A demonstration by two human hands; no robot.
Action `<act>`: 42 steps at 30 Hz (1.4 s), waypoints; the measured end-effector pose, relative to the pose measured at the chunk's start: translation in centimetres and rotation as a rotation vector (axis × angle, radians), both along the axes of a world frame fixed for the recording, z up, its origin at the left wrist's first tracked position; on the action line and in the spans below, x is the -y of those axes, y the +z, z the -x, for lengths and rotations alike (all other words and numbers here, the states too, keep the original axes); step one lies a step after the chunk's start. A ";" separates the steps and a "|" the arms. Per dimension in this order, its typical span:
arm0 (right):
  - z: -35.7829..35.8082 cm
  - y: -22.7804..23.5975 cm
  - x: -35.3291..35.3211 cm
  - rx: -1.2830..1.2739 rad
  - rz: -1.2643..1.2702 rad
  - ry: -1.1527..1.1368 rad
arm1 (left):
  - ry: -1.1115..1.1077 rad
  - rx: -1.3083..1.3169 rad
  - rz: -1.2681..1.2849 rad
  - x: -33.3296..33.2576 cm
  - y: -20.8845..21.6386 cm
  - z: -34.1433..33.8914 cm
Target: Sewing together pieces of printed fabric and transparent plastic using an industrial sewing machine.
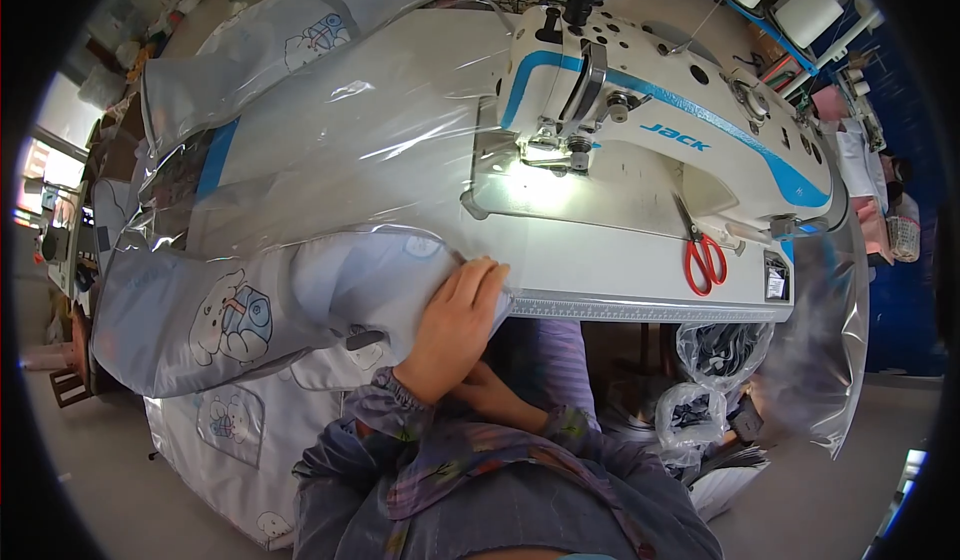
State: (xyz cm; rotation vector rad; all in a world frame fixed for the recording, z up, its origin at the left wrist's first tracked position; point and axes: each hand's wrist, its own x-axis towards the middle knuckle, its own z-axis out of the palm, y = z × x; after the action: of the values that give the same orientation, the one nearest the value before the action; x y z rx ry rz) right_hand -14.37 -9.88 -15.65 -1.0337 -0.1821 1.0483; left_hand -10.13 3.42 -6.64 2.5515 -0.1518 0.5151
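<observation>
At the front edge of a white and blue sewing machine, my left hand has its fingers bent over the end of a grey-blue printed fabric. Cartoon puppies decorate this fabric. My right hand is lower, below the table edge and partly behind my left wrist; its fingers are hidden. A wide clear plastic sheet spreads over the table left of the needle, alongside the printed fabric. The presser foot is lit by the machine's lamp, with my hands apart from it.
Red-handled scissors lie on the machine bed at right. A ruler strip follows the table's front edge. Plastic bags with dark pieces hang below. More clear plastic drapes off the right end. White thread cones stand behind.
</observation>
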 end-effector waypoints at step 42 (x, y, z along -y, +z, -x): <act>-20.5 7.8 0.3 0.444 0.144 -0.400 | -0.071 -0.006 -0.114 -4.7 -1.7 -12.2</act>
State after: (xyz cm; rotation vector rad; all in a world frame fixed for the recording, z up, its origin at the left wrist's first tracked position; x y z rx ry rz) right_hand 6.14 -10.15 -7.90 -1.3609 -0.2486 0.4663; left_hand 2.04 8.15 -8.30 2.6473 -0.2759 0.4837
